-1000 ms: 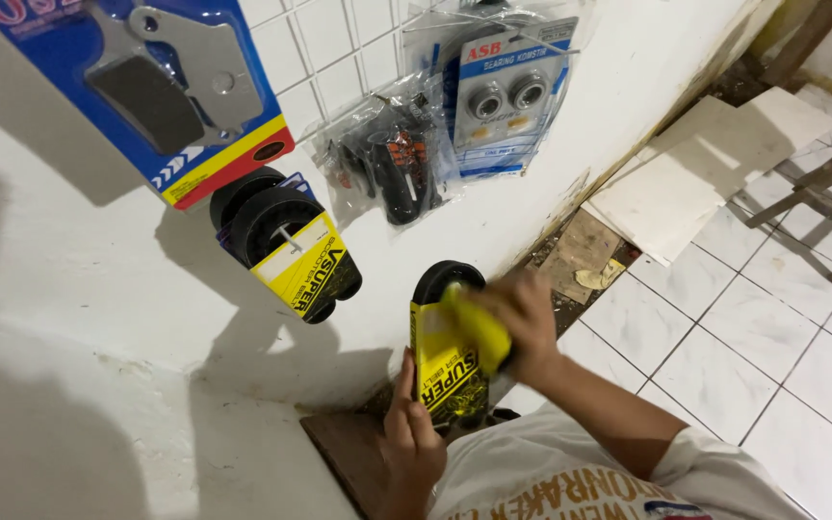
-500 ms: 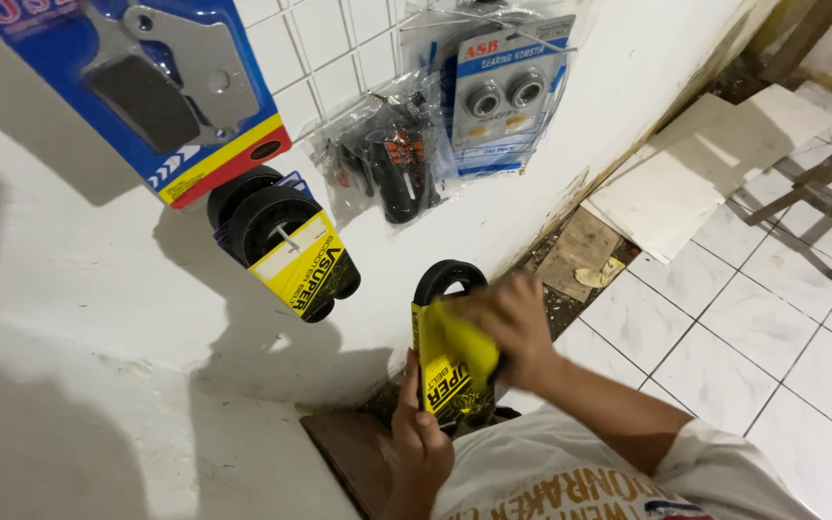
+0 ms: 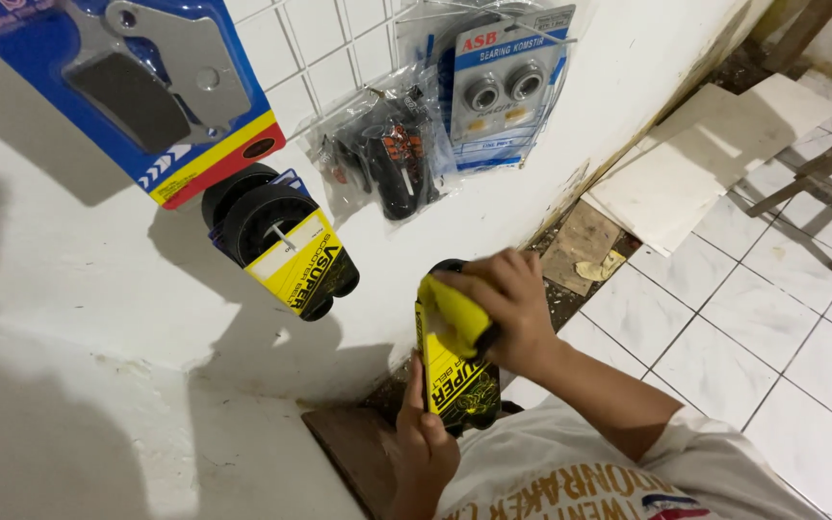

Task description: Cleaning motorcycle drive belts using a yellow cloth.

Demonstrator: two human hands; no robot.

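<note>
Belt pack (image 3: pixel 456 371) below hanging wall packs (image 3: pixel 286 246)

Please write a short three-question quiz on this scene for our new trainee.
1. True or false: the right hand presses a yellow cloth against the top of the black belt in its yellow-and-black sleeve.
2. Which hand grips the sleeved belt from below: A) the left hand, B) the right hand, C) neither?
3. Fill in: a second belt in a yellow sleeve hangs on the white ____, beneath a blue carded pack.

Key: 1 true; 2 A; 3 wall.
</note>
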